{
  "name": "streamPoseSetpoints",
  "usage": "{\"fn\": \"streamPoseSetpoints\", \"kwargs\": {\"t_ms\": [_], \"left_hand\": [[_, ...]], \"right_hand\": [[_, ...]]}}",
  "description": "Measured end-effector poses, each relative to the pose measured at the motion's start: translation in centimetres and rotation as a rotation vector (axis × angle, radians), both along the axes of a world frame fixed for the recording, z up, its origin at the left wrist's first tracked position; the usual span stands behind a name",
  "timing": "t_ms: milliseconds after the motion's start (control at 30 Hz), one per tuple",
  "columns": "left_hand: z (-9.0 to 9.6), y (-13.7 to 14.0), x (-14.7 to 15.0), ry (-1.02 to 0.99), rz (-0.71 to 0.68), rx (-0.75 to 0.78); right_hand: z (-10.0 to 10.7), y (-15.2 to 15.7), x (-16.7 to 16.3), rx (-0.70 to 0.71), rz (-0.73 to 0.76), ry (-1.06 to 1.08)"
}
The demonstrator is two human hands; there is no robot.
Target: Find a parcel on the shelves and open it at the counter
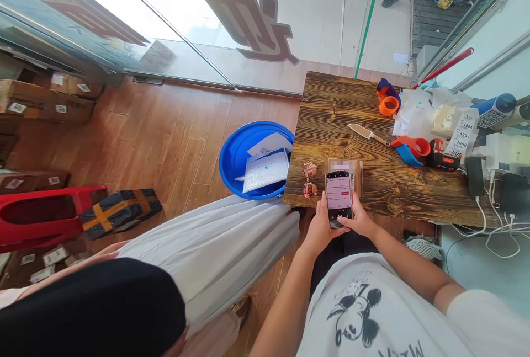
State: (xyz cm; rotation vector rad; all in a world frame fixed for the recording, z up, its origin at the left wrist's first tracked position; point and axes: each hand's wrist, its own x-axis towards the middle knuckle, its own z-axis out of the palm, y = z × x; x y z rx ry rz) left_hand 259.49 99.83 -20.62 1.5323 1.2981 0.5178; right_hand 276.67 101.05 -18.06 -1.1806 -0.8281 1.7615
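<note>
A smartphone (339, 194) with a lit screen is held upright between both my hands at the near edge of the wooden table. My left hand (318, 227) is closed round its left side and lower end. On the other side my right hand (361, 219) grips the phone's lower right, a thumb over the bottom of the screen. Behind the phone lies a small brown box (358, 172) with a label, partly covered by it. Pink-tinted sunglasses (309, 180) rest left of the phone.
On the wooden table (323, 120) lie a knife (364, 132), tape dispensers (414, 150), a label printer (445, 155) and chargers with cables. A blue basin (232, 158) holding white mailers stands left. Beside me is another person in a white skirt (215, 241). Parcels and a red stool (45, 191) are far left.
</note>
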Motion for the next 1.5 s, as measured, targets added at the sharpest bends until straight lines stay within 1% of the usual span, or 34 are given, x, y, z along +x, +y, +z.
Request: {"fn": "streamPoseSetpoints", "kwargs": {"t_ms": [100, 300, 400, 500, 567, 633, 800, 1000, 1133, 1233, 1367, 1433, 1500], "left_hand": [[0.0, 0.1, 0.0, 0.009, -0.009, 0.008], [0.2, 0.3, 0.0, -0.006, 0.008, -0.031], [0.3, 0.3, -0.1, -0.008, 0.013, -0.011], [0.8, 0.2, -0.2, 0.002, 0.011, 0.025], [1.6, 0.1, -0.2, 0.031, 0.021, 0.040], [2.8, 0.1, -0.3, 0.064, 0.033, 0.053], [6.7, -0.2, -0.7, 0.104, 0.036, 0.146], [11.3, -0.9, -1.1, 0.100, 0.077, 0.251], [13.9, -1.5, -1.3, 0.106, 0.085, 0.328], [15.1, -2.0, -1.6, 0.061, 0.106, 0.330], [15.7, -2.9, -1.6, -0.045, 0.178, 0.282], [15.9, -3.4, -1.4, -0.157, 0.210, 0.244], [16.3, -4.1, -0.9, -0.335, 0.200, 0.163]], "right_hand": [[0.1, 0.1, 0.0, -0.007, -0.002, 0.008], [0.0, 0.1, 0.1, 0.017, 0.029, -0.012], [0.2, 0.1, 0.1, 0.020, 0.048, -0.018], [0.7, 0.2, 0.3, 0.002, 0.072, 0.032], [1.3, 0.2, 0.6, 0.003, 0.100, 0.087], [2.2, 0.4, 0.9, 0.017, 0.148, 0.140], [5.4, 0.8, 1.4, 0.051, 0.258, 0.233], [9.8, 0.7, 1.2, 0.123, 0.308, 0.272], [12.2, 0.3, 0.7, 0.192, 0.310, 0.267], [13.5, -0.2, 0.4, 0.248, 0.308, 0.239], [14.7, -1.0, -0.2, 0.281, 0.310, 0.223], [15.0, -1.5, -0.7, 0.287, 0.265, 0.244], [15.0, -2.1, -1.4, 0.296, 0.178, 0.239]]}}
